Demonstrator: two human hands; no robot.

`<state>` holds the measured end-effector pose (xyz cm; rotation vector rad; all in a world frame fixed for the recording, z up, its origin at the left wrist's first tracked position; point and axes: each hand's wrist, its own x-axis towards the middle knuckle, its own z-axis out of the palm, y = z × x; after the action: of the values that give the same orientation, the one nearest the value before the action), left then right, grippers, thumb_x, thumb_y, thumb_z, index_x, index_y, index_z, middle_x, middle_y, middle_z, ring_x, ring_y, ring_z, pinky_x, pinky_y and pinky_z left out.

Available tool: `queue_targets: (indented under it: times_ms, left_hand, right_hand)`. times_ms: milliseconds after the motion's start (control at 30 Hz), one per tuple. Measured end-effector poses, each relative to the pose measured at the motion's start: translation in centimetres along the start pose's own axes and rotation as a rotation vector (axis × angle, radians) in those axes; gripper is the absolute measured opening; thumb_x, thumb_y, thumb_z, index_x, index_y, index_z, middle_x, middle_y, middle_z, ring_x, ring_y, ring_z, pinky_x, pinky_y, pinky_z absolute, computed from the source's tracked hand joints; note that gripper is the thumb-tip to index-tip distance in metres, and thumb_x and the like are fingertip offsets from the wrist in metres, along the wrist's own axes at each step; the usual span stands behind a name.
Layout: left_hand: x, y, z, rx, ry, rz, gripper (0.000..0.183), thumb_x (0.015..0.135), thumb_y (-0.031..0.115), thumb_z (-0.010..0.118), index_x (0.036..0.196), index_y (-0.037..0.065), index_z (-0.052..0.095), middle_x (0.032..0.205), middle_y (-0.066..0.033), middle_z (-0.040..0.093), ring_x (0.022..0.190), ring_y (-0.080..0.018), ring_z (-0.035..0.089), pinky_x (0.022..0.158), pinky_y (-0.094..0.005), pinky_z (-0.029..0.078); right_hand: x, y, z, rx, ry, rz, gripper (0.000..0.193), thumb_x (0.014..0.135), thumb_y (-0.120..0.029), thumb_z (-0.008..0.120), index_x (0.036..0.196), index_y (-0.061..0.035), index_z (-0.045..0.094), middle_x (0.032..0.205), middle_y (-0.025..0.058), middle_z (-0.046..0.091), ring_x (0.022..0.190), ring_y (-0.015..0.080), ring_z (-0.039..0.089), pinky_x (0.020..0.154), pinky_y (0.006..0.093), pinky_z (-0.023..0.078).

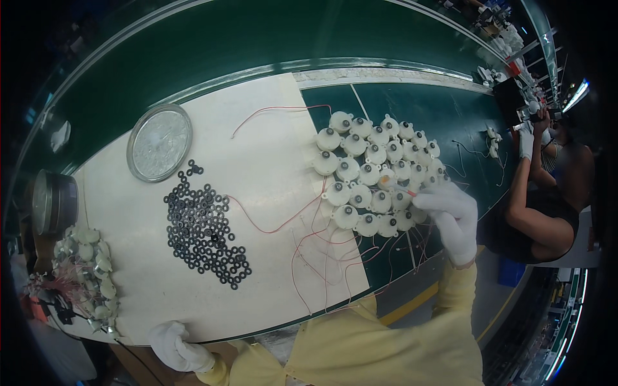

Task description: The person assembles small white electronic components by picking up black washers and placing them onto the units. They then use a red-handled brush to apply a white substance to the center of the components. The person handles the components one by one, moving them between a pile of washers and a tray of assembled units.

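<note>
- Applicator [407, 191], slim and orange-tipped, pinched by the right hand [455, 215] above clustered white housings [367, 182]; apparently dabbing their black hubs [348, 168].
- Left hand [172, 346] curled at the table [132, 257] edge; can't tell whether gripping.
- Next hub likely needs light, steady contact.

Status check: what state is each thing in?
Right hand: gloved, closed on thin tool.
Left hand: gloved, at near side of table.
White round housings: packed close together, dark centres upward.
Black rings: loose, spread in a patch.
Round metal dish: lying flat.
Red wires: slack, trailing.
Pale round parts, left: heaped.
</note>
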<state>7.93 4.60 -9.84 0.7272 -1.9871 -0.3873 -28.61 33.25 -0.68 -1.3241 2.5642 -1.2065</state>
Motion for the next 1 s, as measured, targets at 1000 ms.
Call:
queue_targets:
  times_ms: [1000]
  left_hand:
    - [-0.2,-0.3,-0.1,0.002,0.014,0.011,0.022,0.083,0.014,0.047,0.079,-0.003,0.061,0.064,-0.0098,0.05,0.059,-0.0217,0.042,0.055,-0.0337,0.033]
  right_hand:
    - [-3.7,-0.4,-1.0,-0.054,0.132,0.009,0.031,0.063,-0.001,0.051,0.085,-0.0018,0.074,0.08,0.0122,0.071,0.065,0.0231,0.058,0.069,0.0317,0.044]
